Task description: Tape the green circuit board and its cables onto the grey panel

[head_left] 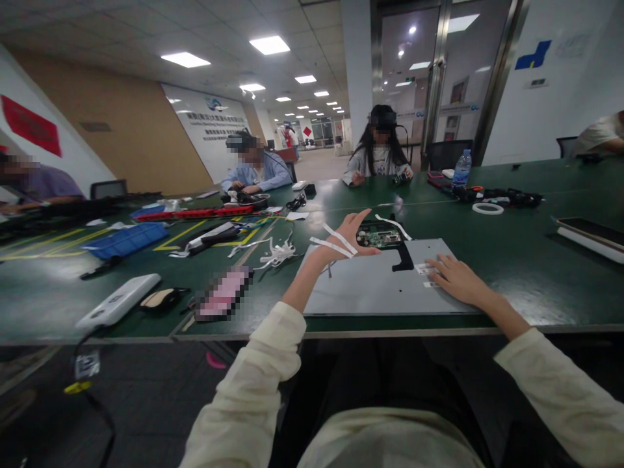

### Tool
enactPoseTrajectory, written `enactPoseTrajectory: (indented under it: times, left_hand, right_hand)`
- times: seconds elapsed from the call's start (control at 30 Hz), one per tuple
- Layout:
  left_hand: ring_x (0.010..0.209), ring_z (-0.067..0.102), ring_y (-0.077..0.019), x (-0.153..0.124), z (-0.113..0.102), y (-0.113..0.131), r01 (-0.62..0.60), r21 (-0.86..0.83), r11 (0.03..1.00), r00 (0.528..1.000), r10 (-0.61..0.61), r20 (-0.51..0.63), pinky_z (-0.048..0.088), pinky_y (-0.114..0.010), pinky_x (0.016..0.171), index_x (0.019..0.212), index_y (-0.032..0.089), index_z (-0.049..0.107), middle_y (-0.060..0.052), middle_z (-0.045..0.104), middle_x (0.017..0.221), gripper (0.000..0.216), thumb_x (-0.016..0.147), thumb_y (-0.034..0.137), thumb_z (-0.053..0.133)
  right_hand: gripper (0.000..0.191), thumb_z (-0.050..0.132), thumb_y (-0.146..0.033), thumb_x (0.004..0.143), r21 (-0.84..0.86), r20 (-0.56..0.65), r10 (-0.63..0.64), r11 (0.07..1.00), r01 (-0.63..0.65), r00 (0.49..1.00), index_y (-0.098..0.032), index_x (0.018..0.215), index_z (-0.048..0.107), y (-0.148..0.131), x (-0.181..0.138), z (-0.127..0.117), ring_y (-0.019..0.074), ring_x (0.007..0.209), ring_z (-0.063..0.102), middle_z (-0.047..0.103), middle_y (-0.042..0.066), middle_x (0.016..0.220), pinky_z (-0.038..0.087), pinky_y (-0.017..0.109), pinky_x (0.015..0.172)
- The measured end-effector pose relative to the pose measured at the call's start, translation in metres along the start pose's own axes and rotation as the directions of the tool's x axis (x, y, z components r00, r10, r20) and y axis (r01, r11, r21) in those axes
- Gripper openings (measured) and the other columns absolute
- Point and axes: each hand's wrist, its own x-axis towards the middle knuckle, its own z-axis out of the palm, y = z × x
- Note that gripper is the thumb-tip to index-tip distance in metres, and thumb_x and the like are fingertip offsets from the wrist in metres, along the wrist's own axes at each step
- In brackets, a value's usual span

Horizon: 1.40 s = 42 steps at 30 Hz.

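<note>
A flat grey metal panel [370,286] lies on the green table in front of me, with an exposed green circuit board [379,235] in a cut-out at its far edge. My left hand [347,239] is raised palm-up above the panel's far left corner, fingers spread, with white tape strips [336,242] stuck across the fingers. My right hand [455,278] lies flat on the panel's right side, fingers apart, touching small white labels [426,268]. A black bracket [403,259] sits by the board.
A pile of white strips [275,253], a blue tray [125,239], a white device [118,300] and a mouse [163,298] lie to the left. A tape roll [487,208], a water bottle [462,169] and black tools are at the far right. Other people sit across the table.
</note>
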Motion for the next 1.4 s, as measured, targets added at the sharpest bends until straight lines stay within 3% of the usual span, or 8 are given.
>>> enactPoseTrajectory:
  times: [0.17,0.4,0.6,0.87,1.4]
  left_hand:
    - [0.129,0.038,-0.0344,-0.003,0.008,0.004,0.011,0.002,1.0,0.999,-0.011,0.034,0.033,-0.049,0.106,0.146,0.021,0.021,-0.016,0.035,0.139,0.106,0.062,0.064,0.069]
    - [0.127,0.041,-0.0338,-0.031,0.055,-0.026,0.16,-0.063,0.985,0.982,-0.153,0.109,0.036,-0.047,0.104,0.145,0.022,0.024,-0.016,0.035,0.139,0.107,0.059,0.065,0.07]
    - [0.128,0.04,-0.0312,-0.041,0.08,-0.037,0.171,-0.127,0.977,0.98,-0.156,0.122,0.034,-0.044,0.108,0.145,0.019,0.024,-0.017,0.033,0.141,0.108,0.059,0.063,0.072]
    - [0.137,0.029,-0.0315,-0.049,0.083,-0.03,0.204,-0.096,0.974,0.972,-0.19,0.142,0.03,-0.044,0.11,0.147,0.021,0.019,-0.016,0.02,0.152,0.107,0.062,0.064,0.069]
    - [0.138,0.026,-0.0349,-0.052,0.08,-0.026,0.245,0.075,0.967,0.933,-0.256,0.253,0.031,-0.044,0.108,0.148,0.025,0.016,-0.011,0.004,0.157,0.104,0.066,0.074,0.056]
  right_hand:
    - [0.059,0.018,-0.053,0.094,0.0,-0.01,-0.01,1.0,0.01,1.0,-0.026,0.144,0.034,0.0,0.0,0.003,0.0337,0.135,0.028,0.032,0.012,0.147,0.029,0.05,0.105]
    - [0.058,0.022,-0.051,0.094,-0.005,0.004,0.005,1.0,-0.005,1.0,-0.027,0.145,0.034,0.0,0.0,0.002,0.0331,0.135,0.027,0.031,0.011,0.148,0.028,0.05,0.106]
    - [0.056,0.023,-0.05,0.094,-0.043,-0.039,-0.018,0.999,0.017,0.999,-0.026,0.143,0.037,-0.001,-0.002,0.001,0.0321,0.133,0.032,0.036,0.012,0.145,0.032,0.049,0.104]
    - [0.057,0.022,-0.052,0.094,-0.056,-0.084,-0.049,0.997,0.045,0.995,-0.026,0.141,0.041,0.006,-0.002,0.01,0.0335,0.13,0.037,0.039,0.012,0.143,0.036,0.05,0.101]
    - [0.058,0.021,-0.053,0.094,-0.062,-0.06,-0.043,0.997,0.039,0.997,-0.026,0.142,0.039,0.006,-0.002,0.013,0.0339,0.13,0.036,0.038,0.013,0.144,0.038,0.051,0.099]
